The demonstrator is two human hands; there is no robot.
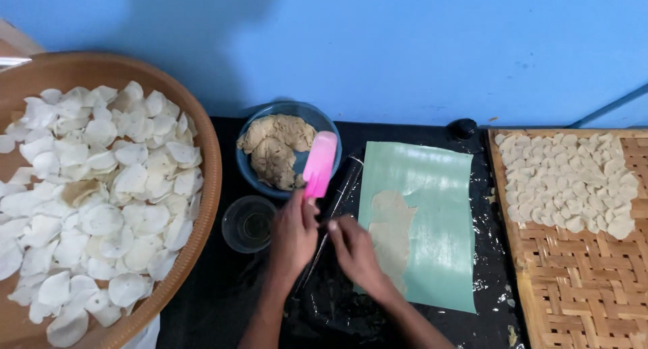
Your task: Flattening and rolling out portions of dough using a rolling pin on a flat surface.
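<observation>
My left hand (293, 233) grips a pink spatula (320, 164), its blade raised over the rim of a blue bowl (247, 165) of tan dough (275, 146). Just right of it, my right hand (356, 249) rests with fingers bent at the left edge of a pale green sheet (432, 214). A thin flattened patch of dough (391, 234) lies on that sheet, touching my right hand. A dark rolling pin (337, 190) lies slanted between the bowl and the sheet, partly hidden by both hands.
A big round brown tray (209, 187) heaped with white thin slices fills the left. A small clear glass cup (248, 224) stands below the bowl. A woven bamboo tray (580, 281) with small white discs lies at right. Black tabletop, blue wall behind.
</observation>
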